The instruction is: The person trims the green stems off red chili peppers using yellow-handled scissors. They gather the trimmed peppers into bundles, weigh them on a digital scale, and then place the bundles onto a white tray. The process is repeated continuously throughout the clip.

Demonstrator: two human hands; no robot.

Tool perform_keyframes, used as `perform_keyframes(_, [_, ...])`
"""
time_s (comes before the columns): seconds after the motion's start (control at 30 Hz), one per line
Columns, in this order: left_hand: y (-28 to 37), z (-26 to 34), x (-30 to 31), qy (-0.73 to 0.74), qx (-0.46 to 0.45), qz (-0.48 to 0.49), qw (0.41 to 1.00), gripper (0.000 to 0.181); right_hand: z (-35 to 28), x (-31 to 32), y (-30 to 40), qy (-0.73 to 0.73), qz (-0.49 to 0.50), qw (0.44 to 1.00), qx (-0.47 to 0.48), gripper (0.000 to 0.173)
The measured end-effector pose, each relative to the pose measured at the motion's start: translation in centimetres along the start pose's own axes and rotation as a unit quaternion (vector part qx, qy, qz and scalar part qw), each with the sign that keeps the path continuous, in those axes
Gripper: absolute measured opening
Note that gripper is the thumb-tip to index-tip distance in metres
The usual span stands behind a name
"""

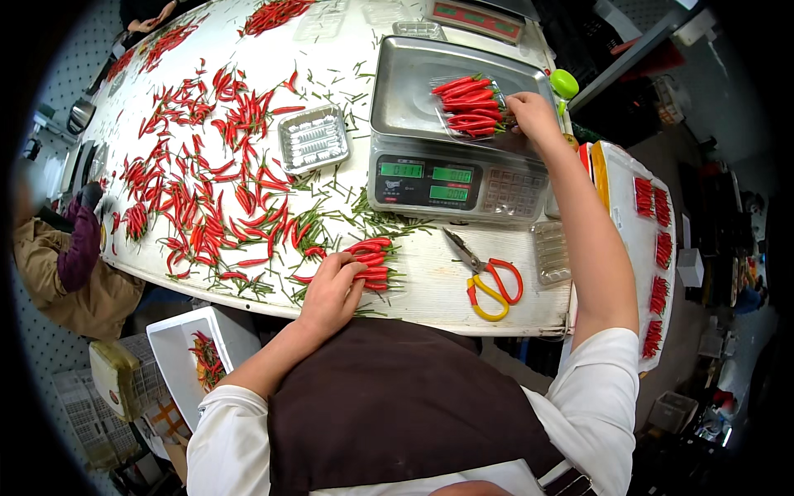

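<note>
At the table's front edge my left hand lies over the left end of a clear plastic tray of red chillies, fingers curled on the chillies. My right hand reaches across to the scale's steel pan. Its fingertips are at the right edge of a second clear tray of chillies, their grip partly hidden. The digital scale has lit green displays. Scissors with red and yellow handles lie partly open in front of it. Left of the scale stands an empty clear tray.
Loose red chillies and cut green stems cover the table's left side. A white foam box lid holds several chilli packs at right. Below the table edge stands a foam box with chillies. A co-worker's sleeve is at far left.
</note>
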State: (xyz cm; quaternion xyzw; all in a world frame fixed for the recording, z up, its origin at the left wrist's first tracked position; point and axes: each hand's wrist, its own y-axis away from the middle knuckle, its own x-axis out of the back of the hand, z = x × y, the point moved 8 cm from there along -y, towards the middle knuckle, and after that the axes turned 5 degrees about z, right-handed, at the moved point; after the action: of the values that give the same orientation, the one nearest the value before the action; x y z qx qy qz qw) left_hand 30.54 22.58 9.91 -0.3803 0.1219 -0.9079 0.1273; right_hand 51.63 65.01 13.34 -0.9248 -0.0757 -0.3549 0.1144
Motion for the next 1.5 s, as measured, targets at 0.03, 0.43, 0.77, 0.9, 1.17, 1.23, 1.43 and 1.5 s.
perform_keyframes(0.03, [0.3, -0.3, 0.2, 0.002, 0.010, 0.002, 1.000, 0.025, -1.7, -0.6, 0.5, -0.001, -0.033, 0.999, -0.034, 0.028])
perform_keyframes(0.43, [1.2, -0.8, 0.6, 0.009, 0.031, -0.012, 0.999, 0.024, -0.1, -3.4, 1.7, -0.170, -0.082, 0.965, -0.180, 0.016])
perform_keyframes(0.77, [2.4, -1.8, 1.8, -0.012, 0.050, 0.021, 0.998, 0.022, 0.8, 3.4, 3.6, -0.273, -0.042, 0.946, -0.170, 0.016])
perform_keyframes(0.9, [1.7, -1.6, 0.0, 0.010, 0.039, -0.013, 0.999, 0.023, 9.8, 13.6, 6.3, -0.239, 0.033, 0.957, -0.162, 0.016])
perform_keyframes(1.17, [0.7, -0.2, -1.8, -0.006, -0.005, -0.045, 0.999, 0.023, 24.5, 31.1, 18.8, -0.093, 0.178, 0.927, -0.318, 0.011])
perform_keyframes(1.23, [0.2, 0.0, -2.4, 0.014, -0.003, -0.050, 0.999, 0.023, 30.0, 34.2, 21.2, -0.079, 0.201, 0.921, -0.323, 0.014])
perform_keyframes(1.43, [-0.2, 0.9, -2.8, 0.012, -0.015, -0.062, 0.998, 0.023, 37.6, 36.4, 24.4, -0.102, 0.242, 0.908, -0.327, 0.018])
perform_keyframes(1.5, [-0.5, 1.2, -3.1, 0.014, -0.017, -0.069, 0.997, 0.023, 39.0, 37.4, 25.2, -0.093, 0.299, 0.894, -0.319, 0.018])
